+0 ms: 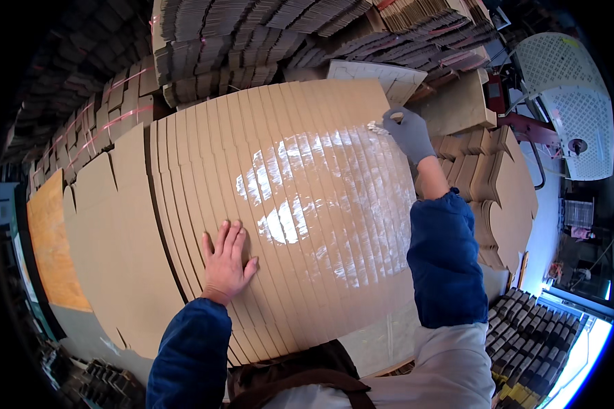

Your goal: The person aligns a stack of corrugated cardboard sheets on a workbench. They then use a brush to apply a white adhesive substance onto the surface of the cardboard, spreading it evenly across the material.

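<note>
Fanned-out cardboard sheets (205,157) overlap like shingles across the work surface in front of me. A wet-looking white smear (283,221) covers much of their middle and right side. My left hand (226,267) is bare and lies flat on the sheets, left of the smear, with its fingers apart. At the far right corner of the sheets, my right hand (409,133), in a grey glove, is closed round a small brush (377,128). The brush's whitish end touches the cardboard; the glove hides most of its handle. Blue sleeves cover both forearms.
Larger flat cardboard pieces (109,252) lie to the left, beside an orange-brown board (54,238). Tall stacks of cardboard (218,51) stand behind. More stacked cut cardboard (501,198) sits to the right, near a machine with white perforated guards (563,75). Dark bundled pieces (532,334) fill the lower right.
</note>
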Demonstrator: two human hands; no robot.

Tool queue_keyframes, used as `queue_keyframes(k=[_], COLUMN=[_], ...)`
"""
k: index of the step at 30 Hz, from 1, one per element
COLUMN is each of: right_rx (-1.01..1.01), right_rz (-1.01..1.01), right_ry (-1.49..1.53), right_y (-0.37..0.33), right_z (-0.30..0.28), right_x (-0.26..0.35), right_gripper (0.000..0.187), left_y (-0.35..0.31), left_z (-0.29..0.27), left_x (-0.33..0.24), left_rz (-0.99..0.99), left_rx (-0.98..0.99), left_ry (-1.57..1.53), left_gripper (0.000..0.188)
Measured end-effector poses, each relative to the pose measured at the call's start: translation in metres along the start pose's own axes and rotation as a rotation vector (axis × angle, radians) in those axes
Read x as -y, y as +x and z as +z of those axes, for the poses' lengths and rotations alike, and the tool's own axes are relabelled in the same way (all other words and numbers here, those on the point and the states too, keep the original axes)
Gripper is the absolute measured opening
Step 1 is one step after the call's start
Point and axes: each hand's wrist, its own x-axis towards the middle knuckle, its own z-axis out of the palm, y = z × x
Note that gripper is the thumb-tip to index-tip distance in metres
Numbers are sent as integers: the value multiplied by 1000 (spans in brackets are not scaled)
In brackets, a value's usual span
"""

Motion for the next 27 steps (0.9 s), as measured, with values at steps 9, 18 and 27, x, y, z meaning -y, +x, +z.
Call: queue_keyframes(k=[9,18,27], right_rx=[-5,-69,100], right_rz=[-17,-16,-181], right_ry=[-27,-253,-23], right_y=[8,-11,-29], right_z=[-2,-10,57], right_x=[-28,-35,74], right_gripper=[20,19,12], left_y=[3,4,3], left_z=[0,1,-2], left_x=[-1,-4,-3], left_rz=[14,22,7], left_rx=[0,-2,-9], left_ry=[5,-9,-6], left_gripper=[73,71,70])
